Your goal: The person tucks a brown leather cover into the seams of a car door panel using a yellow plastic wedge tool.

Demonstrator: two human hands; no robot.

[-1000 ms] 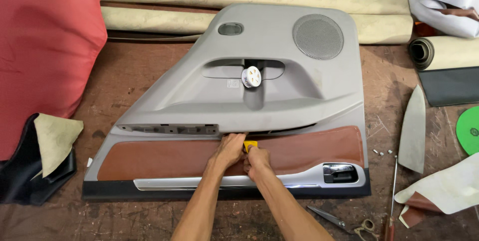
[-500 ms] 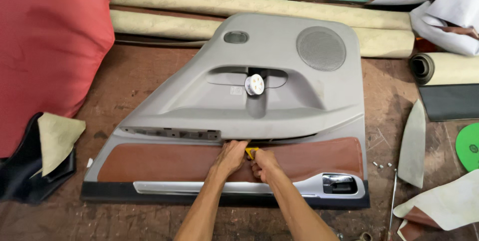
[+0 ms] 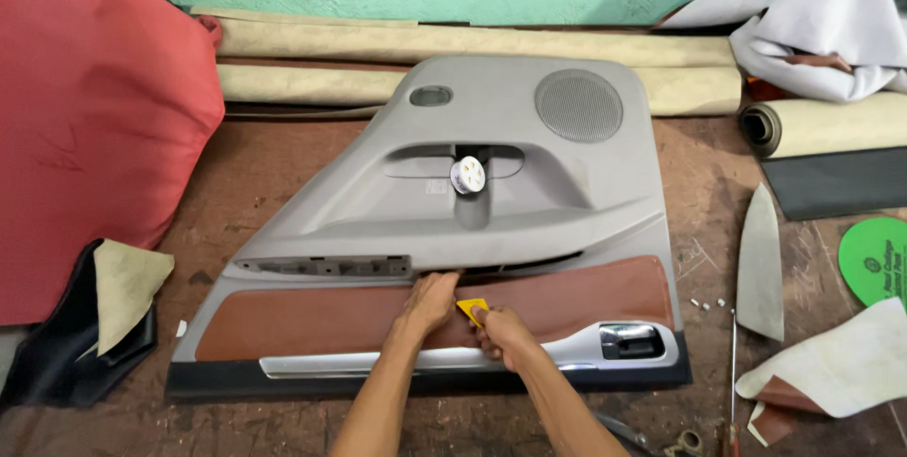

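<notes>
We see a grey car door panel [image 3: 529, 202] lying flat on the brown table [image 3: 255, 183], its speaker grille [image 3: 578, 105] at the upper right and a small white round knob [image 3: 468, 174] near its middle. Across the lower part of the panel runs a brown leather insert [image 3: 312, 317]. Our left hand [image 3: 430, 301] rests flat on that insert, fingers spread and pressing at its upper edge, its grip open with nothing held. Just beside it, our right hand [image 3: 505, 332] has its grip closed around a small yellow plastic scraper [image 3: 471, 310], whose tip lies against the leather at the seam where insert meets grey plastic. The two hands nearly touch.

To the left we see a large red cushion [image 3: 94, 126]. Beige fabric rolls [image 3: 378, 41] lie behind the panel, and white cloth [image 3: 812, 32] is heaped at the upper right. On the right of the table lie a grey pointed offcut [image 3: 761, 258] and a green disc [image 3: 874, 260].
</notes>
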